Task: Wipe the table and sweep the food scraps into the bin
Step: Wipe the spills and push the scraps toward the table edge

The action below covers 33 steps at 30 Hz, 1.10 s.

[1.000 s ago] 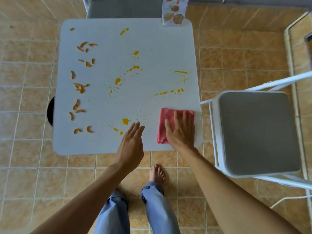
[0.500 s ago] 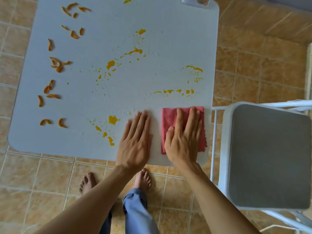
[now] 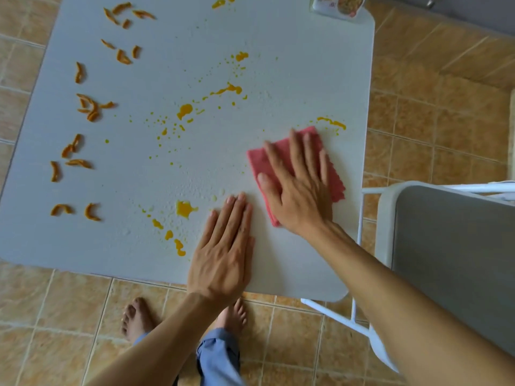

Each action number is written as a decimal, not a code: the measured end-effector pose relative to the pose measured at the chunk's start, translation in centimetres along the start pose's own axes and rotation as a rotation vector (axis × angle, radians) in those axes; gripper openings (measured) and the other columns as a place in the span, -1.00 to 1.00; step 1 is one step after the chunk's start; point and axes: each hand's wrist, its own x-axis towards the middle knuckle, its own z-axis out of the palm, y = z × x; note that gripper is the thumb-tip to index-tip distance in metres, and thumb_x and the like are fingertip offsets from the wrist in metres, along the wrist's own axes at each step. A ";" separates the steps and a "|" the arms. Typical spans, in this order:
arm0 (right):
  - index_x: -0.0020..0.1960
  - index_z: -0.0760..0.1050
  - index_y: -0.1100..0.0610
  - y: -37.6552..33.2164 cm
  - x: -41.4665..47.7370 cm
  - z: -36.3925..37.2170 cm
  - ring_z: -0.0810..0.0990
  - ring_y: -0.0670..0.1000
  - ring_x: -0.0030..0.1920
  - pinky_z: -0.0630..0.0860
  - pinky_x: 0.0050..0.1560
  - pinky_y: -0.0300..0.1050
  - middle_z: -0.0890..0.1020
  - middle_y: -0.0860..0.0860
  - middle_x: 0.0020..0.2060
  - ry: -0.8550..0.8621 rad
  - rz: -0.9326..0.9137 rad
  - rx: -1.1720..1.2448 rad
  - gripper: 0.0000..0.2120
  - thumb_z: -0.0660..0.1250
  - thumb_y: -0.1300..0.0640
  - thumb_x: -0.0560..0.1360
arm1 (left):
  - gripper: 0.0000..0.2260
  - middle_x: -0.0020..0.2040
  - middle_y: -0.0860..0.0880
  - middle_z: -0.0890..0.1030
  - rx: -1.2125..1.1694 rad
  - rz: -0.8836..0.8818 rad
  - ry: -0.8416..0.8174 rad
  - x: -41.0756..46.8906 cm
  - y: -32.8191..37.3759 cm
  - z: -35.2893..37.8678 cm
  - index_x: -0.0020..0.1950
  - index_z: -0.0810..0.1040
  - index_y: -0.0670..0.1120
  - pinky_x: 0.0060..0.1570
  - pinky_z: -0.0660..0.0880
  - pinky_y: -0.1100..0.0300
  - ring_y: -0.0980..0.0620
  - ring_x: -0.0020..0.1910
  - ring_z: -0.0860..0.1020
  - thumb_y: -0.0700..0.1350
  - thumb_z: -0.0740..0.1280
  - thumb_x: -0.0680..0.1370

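Note:
A square white table fills the view. My right hand lies flat, fingers spread, pressing a pink cloth onto the table's right side. Just past the cloth's far corner is a yellow sauce streak. My left hand rests palm down on the table near the front edge, holding nothing. Beside it are yellow sauce blobs; more sauce splatter dots the middle. Several orange peel scraps lie scattered along the left side. No bin is in view.
A grey-seated white chair stands close against the table's right edge. A printed menu card stands at the far right corner. The floor is tan tile; my bare feet are under the front edge.
My right hand has slid the pink cloth away from the front edge toward the far right, over the row of yellow spots. My left hand stays flat on the table.

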 end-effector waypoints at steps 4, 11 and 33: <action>0.61 0.17 -0.16 3.4 -1.4 -0.9 0.00 0.15 0.65 0.03 0.56 0.34 0.10 0.10 0.64 -0.062 -0.246 -0.019 -0.45 0.03 -0.25 0.64 | -0.50 0.61 -0.13 0.15 -0.021 -0.011 -0.001 0.3 0.1 -0.1 0.58 0.20 -0.19 0.57 0.06 -0.04 -0.07 0.61 0.08 -0.10 0.13 0.65; 0.64 -0.05 -0.19 1.6 7.3 -0.4 -0.19 0.15 0.65 -0.18 0.56 0.38 -0.09 0.08 0.66 -0.030 0.595 0.101 -0.44 -0.09 -0.24 0.67 | -0.50 0.62 -0.12 0.14 -0.022 0.002 0.025 0.0 -0.2 0.1 0.59 0.19 -0.18 0.58 0.04 -0.02 -0.05 0.62 0.07 -0.10 0.13 0.65; 0.62 0.15 -0.11 -7.5 -7.1 1.0 0.07 0.18 0.64 0.10 0.55 0.30 0.15 0.10 0.63 0.019 0.137 -0.011 -0.47 0.01 -0.17 0.67 | -0.51 0.60 -0.22 0.16 -0.042 -0.344 0.200 -9.4 -12.5 -6.0 0.57 0.19 -0.28 0.54 0.14 -0.16 -0.15 0.61 0.08 -0.22 0.12 0.63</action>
